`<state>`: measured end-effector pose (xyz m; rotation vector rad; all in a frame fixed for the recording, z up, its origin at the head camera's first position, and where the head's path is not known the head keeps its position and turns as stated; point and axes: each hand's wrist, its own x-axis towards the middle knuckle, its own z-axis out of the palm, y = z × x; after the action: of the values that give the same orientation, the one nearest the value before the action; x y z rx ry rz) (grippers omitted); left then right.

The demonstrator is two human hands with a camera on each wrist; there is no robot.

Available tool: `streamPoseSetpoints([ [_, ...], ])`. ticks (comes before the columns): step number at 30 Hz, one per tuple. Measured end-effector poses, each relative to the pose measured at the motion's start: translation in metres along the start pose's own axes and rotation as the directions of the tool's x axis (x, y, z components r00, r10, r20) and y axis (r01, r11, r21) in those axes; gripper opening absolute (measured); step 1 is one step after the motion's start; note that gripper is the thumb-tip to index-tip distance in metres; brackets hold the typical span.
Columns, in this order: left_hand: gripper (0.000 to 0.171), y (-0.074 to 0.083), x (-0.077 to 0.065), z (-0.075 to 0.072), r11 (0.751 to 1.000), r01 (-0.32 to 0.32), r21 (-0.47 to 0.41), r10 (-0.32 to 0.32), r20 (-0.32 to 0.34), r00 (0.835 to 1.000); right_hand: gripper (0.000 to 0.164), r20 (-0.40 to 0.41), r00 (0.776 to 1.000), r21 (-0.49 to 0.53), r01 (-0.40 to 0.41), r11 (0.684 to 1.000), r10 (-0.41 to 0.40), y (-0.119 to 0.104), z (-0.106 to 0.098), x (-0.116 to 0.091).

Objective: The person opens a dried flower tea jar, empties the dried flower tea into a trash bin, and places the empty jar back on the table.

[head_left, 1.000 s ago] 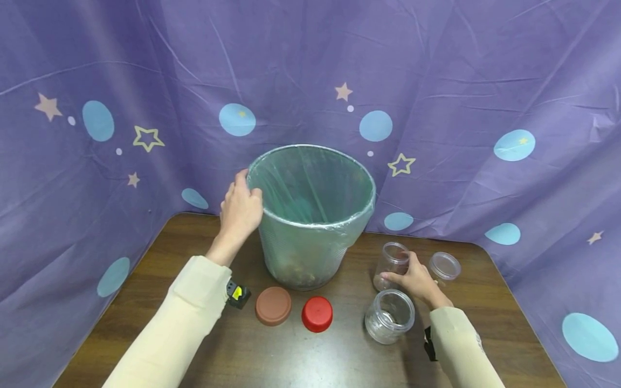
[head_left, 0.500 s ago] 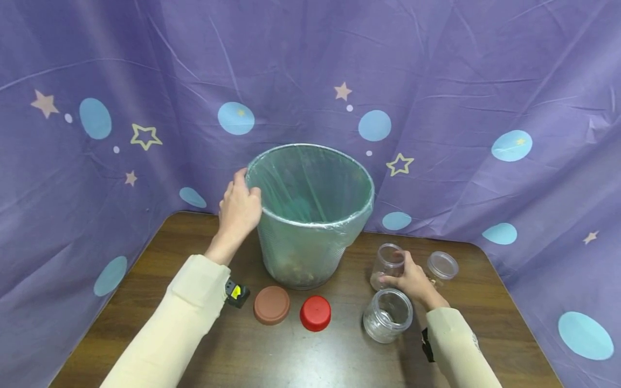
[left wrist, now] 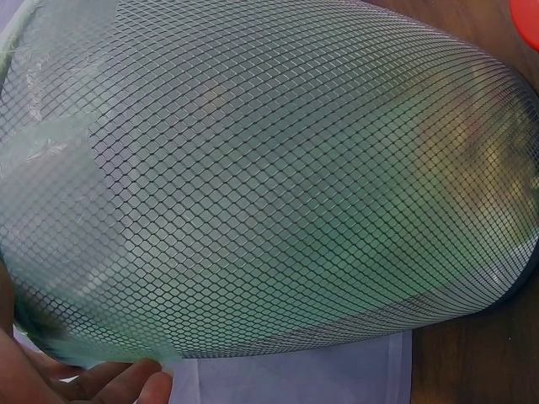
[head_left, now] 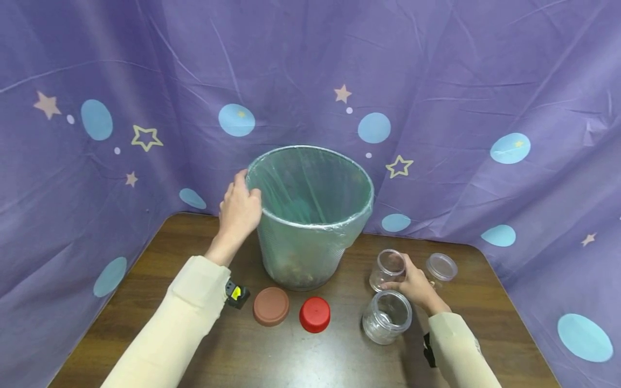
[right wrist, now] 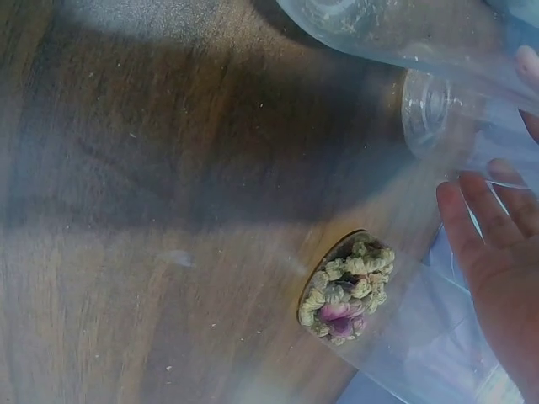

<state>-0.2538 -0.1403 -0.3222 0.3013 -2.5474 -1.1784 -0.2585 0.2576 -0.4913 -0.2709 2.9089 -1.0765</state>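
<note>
In the head view my left hand (head_left: 239, 210) grips the left rim of a mesh waste bin (head_left: 303, 258) with a pale green plastic liner. The left wrist view shows its curled fingers (left wrist: 126, 380) at the rim. My right hand (head_left: 414, 283) holds a tall clear jar (head_left: 380, 277) without a lid, thumb on the near side and fingers behind. Directly in front stands a wider clear jar (head_left: 383, 326), also lidless. Right of the hand is a clear-topped jar (head_left: 441, 268); the right wrist view shows dried flower buds (right wrist: 349, 290) in it.
A brown round lid (head_left: 271, 306) and a red round lid (head_left: 315, 314) lie on the wooden table (head_left: 339, 361) in front of the bin. A purple patterned curtain (head_left: 301, 64) hangs close behind and at both sides.
The tall jar's rim has come lower and nearer in the head view, with my right hand shifting slightly along with it. My left hand stays on the bin's rim.
</note>
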Motion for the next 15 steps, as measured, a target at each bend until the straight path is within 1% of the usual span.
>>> streamPoseSetpoints([
  [7,0.059,0.0003,-0.0003,-0.0002,1.0,0.002,0.001,-0.002,-0.003,1.0,0.078,-0.016,1.0,-0.003,0.019,1.0,-0.019,0.0021,0.0013,-0.0001],
  [15,0.059,-0.0003,-0.0001,0.0006,1.0,0.003,-0.003,-0.003,0.001,1.0,0.082,0.007,1.0,0.057,-0.024,0.998,0.024,0.0044,0.0009,-0.0006],
])
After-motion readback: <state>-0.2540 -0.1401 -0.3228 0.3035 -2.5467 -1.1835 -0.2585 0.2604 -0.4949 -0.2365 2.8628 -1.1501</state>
